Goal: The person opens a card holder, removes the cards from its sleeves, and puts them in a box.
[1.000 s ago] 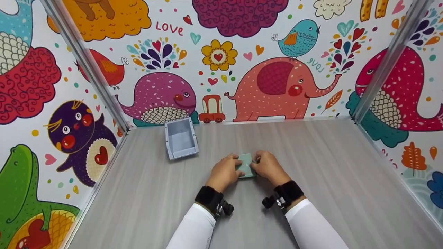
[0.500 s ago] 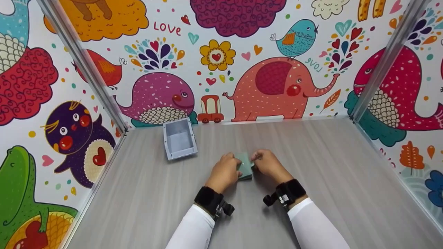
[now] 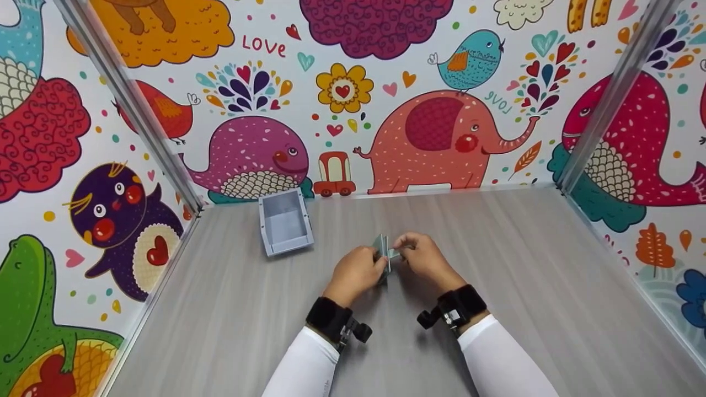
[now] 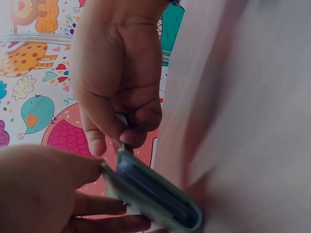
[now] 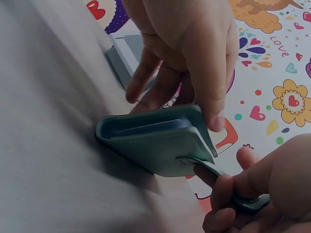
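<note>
A small green card wallet (image 3: 384, 245) stands on its spine edge over the table, its two covers slightly parted. Dark sleeve-like pages show between the covers (image 5: 146, 158) in the right wrist view. My left hand (image 3: 356, 275) holds the wallet from the left, thumb on the near side and fingers on the far cover. My right hand (image 3: 431, 262) pinches the wallet's closure strap (image 5: 206, 167), which is pulled out to the right from the cover. At the strap's end a dark rounded snap shows between the right fingers.
A grey-blue open box (image 3: 288, 243) stands at the back left of the wood-grain table (image 3: 485, 231). Printed panels (image 3: 342, 44) with cartoon animals rise behind and at both sides, joined by metal posts (image 3: 612, 94).
The wallet has turned from lying flat to standing upright on its edge in my left hand. My right hand has drawn the strap away from its cover.
</note>
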The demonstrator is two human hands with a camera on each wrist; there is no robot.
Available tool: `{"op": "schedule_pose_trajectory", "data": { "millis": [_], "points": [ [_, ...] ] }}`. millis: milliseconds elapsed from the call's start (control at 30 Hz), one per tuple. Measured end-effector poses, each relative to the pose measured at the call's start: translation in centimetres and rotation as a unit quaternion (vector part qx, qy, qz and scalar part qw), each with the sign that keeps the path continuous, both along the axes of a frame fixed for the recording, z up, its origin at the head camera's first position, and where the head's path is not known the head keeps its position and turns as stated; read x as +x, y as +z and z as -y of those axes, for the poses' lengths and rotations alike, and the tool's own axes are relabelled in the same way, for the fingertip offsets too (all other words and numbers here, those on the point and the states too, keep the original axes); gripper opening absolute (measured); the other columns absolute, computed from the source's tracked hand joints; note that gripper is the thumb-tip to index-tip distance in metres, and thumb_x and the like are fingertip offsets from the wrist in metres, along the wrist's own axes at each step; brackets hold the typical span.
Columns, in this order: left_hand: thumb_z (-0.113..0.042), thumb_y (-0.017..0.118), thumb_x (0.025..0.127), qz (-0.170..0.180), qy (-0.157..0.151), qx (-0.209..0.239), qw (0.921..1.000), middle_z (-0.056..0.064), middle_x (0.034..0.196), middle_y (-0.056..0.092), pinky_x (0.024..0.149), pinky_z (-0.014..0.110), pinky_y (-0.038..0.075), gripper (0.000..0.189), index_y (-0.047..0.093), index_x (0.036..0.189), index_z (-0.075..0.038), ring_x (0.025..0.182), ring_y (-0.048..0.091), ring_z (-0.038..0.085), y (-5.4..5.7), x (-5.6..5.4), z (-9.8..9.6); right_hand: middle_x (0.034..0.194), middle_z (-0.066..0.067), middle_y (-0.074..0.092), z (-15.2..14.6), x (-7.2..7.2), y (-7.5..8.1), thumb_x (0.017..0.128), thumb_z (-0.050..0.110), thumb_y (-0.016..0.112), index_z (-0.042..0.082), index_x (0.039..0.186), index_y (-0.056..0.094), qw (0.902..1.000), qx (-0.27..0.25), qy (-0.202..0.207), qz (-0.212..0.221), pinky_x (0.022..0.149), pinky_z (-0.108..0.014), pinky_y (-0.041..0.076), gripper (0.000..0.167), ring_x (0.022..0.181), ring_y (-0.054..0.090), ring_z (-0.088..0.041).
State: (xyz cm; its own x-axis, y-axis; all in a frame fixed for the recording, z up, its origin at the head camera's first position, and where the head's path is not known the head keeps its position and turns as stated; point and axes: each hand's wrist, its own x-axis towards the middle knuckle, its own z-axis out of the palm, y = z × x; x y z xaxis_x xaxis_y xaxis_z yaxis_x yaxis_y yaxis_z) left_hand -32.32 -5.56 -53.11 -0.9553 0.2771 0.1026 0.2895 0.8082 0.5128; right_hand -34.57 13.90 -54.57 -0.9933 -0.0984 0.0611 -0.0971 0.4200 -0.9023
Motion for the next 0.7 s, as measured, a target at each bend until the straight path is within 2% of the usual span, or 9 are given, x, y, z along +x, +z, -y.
{"op": "schedule_pose_trajectory", "data": {
  "millis": [233,400,500,567,700],
  "points": [
    [-0.029,0.071,0.104,0.030,0.020,0.035,0.9987,-0.001,0.087,0.069,0.071,0.037,0.050,0.018,0.074,0.095,-0.014,0.074,0.057,0.017,0.10,-0.18,0.40,0.096,-0.008,0.077,0.12,-0.02,0.17,0.108,-0.005,0.062,0.005,0.103,0.078,0.9999,-0.009,0.014,-0.002,0.063,-0.027,0.046,0.020,0.075,0.060,-0.014],
    [-0.031,0.075,0.100,0.038,0.026,0.043,0.9980,0.000,0.094,0.075,0.074,0.039,0.053,0.017,0.077,0.104,-0.014,0.078,0.059,0.018,0.27,-0.03,0.55,0.108,-0.011,0.083,0.25,0.04,0.21,0.106,-0.009,0.062,0.004,0.102,0.076,0.9993,-0.030,0.021,0.006,0.060,-0.025,0.044,0.019,0.075,0.060,-0.015],
    [-0.032,0.078,0.099,0.039,0.029,0.046,0.9978,0.004,0.103,0.080,0.080,0.043,0.059,0.026,0.080,0.115,-0.012,0.083,0.064,0.019,0.39,0.01,0.62,0.115,-0.015,0.085,0.28,0.01,0.16,0.105,-0.012,0.059,0.003,0.102,0.075,0.9988,-0.039,0.029,0.007,0.062,-0.025,0.046,0.022,0.076,0.061,-0.014],
    [-0.032,0.078,0.099,0.044,0.036,0.048,0.9972,0.008,0.115,0.083,0.088,0.046,0.062,0.038,0.080,0.129,-0.009,0.090,0.068,0.021,0.45,0.00,0.61,0.118,-0.017,0.086,0.30,-0.03,0.18,0.104,-0.013,0.057,0.002,0.101,0.074,0.9984,-0.046,0.031,0.005,0.064,-0.024,0.047,0.022,0.076,0.060,-0.013],
    [-0.029,0.078,0.099,0.054,0.060,0.049,0.9955,0.016,0.140,0.079,0.103,0.051,0.063,0.064,0.065,0.157,-0.006,0.112,0.075,0.027,0.53,-0.11,0.62,0.117,-0.018,0.086,0.10,-0.24,-0.02,0.103,-0.013,0.056,-0.001,0.101,0.074,0.9984,-0.052,0.022,0.004,0.064,-0.024,0.047,0.022,0.076,0.061,-0.013]
  ]
}}
